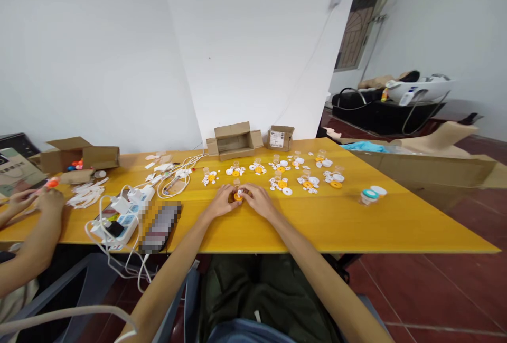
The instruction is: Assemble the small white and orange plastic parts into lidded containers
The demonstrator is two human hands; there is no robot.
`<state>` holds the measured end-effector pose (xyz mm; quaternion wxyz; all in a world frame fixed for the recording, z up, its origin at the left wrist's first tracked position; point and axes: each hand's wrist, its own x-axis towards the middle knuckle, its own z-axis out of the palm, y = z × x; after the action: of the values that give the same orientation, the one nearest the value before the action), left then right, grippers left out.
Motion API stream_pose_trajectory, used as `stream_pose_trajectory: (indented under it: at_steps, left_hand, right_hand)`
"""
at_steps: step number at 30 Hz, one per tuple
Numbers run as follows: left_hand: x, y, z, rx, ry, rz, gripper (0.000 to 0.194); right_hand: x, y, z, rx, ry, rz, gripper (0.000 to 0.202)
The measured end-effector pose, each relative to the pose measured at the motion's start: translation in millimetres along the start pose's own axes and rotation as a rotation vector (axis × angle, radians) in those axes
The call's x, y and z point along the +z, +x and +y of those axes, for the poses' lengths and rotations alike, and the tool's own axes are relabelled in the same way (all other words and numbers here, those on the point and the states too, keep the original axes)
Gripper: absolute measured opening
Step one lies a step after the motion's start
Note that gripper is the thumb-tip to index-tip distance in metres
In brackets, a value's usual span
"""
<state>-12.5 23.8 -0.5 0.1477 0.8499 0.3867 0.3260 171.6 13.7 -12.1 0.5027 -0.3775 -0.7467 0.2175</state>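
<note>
Both of my hands meet at the middle of the yellow table (245, 232). My left hand (222, 201) is closed on the left side of a small orange disc (238, 196). From the right, my right hand (256, 199) has its fingers pressed on the disc and on a small white piece at its top. Just beyond the hands lie groups of small parts: orange discs (282, 184), white discs (287, 191), small white pieces and clear cups (306, 173). The fingers partly hide the disc.
On the left are a power strip (137, 211) with white cables, a phone (161, 226) and an open carton (101, 157). A person's hands (49, 200) work at far left. Cardboard boxes (233, 142) stand behind; a teal-lidded jar (369, 195) is on the right.
</note>
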Motion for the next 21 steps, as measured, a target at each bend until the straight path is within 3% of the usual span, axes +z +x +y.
stream_pose_trajectory:
  at_steps: [12,21]
  left_hand:
    - [-0.2,1.7,0.1,0.013,-0.01,-0.018,0.012]
    - [0.9,1.5,-1.6,-0.027,0.014,-0.078,0.022]
  right_hand:
    - [-0.3,-1.1,-0.9,-0.041,-0.019,-0.019,0.023]
    - [0.7,-1.9,3.9,-0.117,-0.082,-0.041,0.023]
